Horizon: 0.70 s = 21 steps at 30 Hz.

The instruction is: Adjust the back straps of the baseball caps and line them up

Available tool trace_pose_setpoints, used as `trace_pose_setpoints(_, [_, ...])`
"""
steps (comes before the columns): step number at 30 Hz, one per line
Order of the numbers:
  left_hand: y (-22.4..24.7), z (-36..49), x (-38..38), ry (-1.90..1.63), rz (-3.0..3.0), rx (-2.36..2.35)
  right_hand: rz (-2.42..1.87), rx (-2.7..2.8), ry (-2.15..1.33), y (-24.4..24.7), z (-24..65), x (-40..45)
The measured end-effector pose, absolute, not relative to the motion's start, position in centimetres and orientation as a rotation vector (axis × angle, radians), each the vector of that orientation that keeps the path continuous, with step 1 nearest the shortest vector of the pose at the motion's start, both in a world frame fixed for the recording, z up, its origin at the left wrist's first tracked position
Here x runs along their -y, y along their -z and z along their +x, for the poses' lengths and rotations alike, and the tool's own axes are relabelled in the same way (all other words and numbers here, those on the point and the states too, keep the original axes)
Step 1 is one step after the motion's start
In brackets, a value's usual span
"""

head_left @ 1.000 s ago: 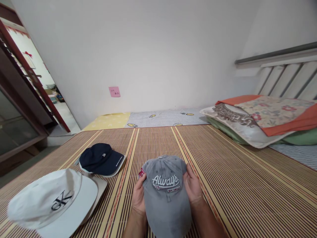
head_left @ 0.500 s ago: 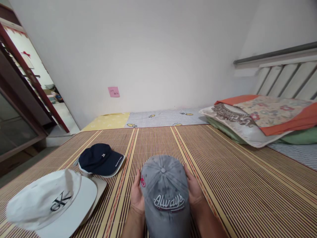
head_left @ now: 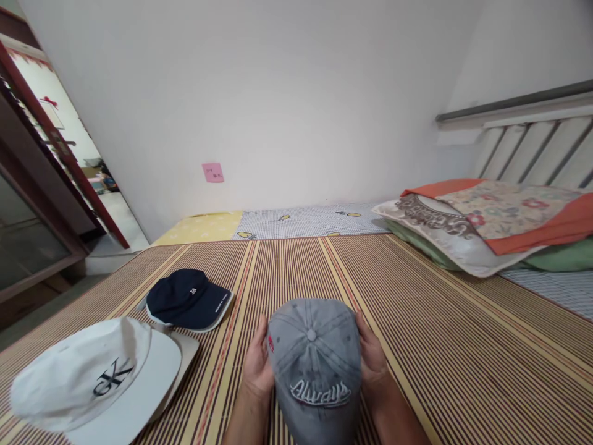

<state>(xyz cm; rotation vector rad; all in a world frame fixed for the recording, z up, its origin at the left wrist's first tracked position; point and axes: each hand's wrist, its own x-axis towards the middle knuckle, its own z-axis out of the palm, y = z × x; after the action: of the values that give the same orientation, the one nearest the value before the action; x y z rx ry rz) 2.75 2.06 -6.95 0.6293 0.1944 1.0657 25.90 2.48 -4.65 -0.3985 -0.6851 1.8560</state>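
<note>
Both hands low at the near edge of the view, forearms coming up from below: left hand (head_left: pixel 257 371) pressed flat against the left side of the grey cap (head_left: pixel 315 364), fingers up and closed on it; right hand (head_left: pixel 373 364) cupped round the right side, gripping likewise. Cap held between the palms just above the striped bamboo mat (head_left: pixel 417 321), crown tipped away, button on top in sight. Farther left on the mat, a navy cap (head_left: pixel 188 298), and nearer, a white cap (head_left: pixel 92 377) with black lettering. Beyond, a checked sheet (head_left: pixel 306 221), stacked pillows (head_left: pixel 486 222) at right, a white wall with a pink note (head_left: pixel 213 172). Grey cap washed and faded, "Always" stitched in white across the front, small red patch at its left side.
</note>
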Motion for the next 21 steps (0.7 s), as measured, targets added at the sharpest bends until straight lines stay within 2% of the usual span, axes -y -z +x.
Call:
trace_pose_setpoints(11, [8.9,1.9,-3.3,-1.091,0.513,-0.048,-0.493,0.504,-1.873,7.0,27.0,-4.4])
trace_pose_setpoints(21, [10.8,1.1,-5.2,-1.245,0.235,-0.354,-0.585,0.418,-1.811,9.6,27.0,-6.9])
